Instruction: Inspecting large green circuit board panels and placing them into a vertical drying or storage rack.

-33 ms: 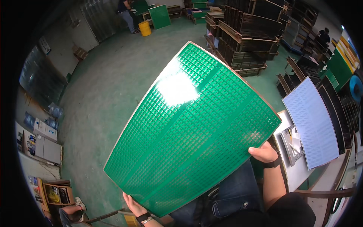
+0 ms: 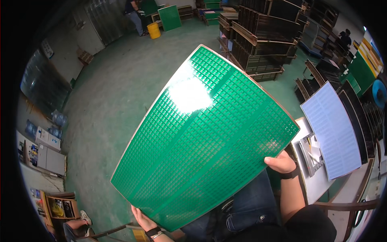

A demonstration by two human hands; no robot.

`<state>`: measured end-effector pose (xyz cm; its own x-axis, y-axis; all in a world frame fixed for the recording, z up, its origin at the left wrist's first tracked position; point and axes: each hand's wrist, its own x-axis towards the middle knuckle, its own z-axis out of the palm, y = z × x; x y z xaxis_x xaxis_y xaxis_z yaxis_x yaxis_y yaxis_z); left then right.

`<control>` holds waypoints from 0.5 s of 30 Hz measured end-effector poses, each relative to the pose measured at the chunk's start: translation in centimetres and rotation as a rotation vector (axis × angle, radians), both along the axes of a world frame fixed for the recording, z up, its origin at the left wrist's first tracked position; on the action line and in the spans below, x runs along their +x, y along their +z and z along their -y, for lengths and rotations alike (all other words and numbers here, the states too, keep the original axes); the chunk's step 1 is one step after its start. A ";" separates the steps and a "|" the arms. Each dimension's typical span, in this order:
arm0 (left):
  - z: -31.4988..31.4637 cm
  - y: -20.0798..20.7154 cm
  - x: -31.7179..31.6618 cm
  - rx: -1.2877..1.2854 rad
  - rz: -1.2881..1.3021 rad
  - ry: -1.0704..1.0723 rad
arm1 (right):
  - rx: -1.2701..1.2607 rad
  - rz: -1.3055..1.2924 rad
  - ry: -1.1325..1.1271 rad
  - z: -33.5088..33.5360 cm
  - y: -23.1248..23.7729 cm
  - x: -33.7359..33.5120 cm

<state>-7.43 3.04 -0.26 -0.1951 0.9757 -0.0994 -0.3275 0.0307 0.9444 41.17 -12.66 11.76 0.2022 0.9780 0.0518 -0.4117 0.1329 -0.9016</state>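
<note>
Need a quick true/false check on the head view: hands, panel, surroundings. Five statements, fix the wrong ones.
1. The left hand and right hand both hold the green panel. True.
2. The right wrist is bare. False: it wears a dark band.
3. A yellow bin stands on the floor across the room. True.
4. The bright glare lies along the panel's lower edge. False: the glare is on its upper-left part.
5. A pale blue sheet shows to the right of the panel. True.
</note>
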 end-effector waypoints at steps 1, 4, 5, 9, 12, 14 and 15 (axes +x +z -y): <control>0.0 -0.1 0.0 -0.002 -0.010 -0.007 | 0.005 0.017 -0.009 0.0 0.1 -0.1; 0.2 -0.8 -0.3 -0.010 -0.043 -0.033 | -0.001 0.035 -0.011 -0.2 0.2 0.0; 0.2 -0.9 -0.2 -0.011 -0.044 -0.034 | -0.009 0.034 0.002 -0.3 0.1 0.0; 0.2 -1.3 0.6 -0.115 0.005 -0.041 | 0.004 -0.030 -0.120 -2.2 -0.1 -1.4; -0.1 -2.7 2.4 -0.211 0.199 -0.019 | 0.116 -0.246 -0.144 -4.9 -0.7 -6.1; 0.0 -2.4 7.2 -0.252 0.305 -0.012 | 0.073 -0.051 0.006 -5.6 -1.9 -10.3; 0.1 -1.3 9.9 -0.325 0.589 -0.113 | 0.043 0.055 -0.070 -5.7 -1.7 -12.9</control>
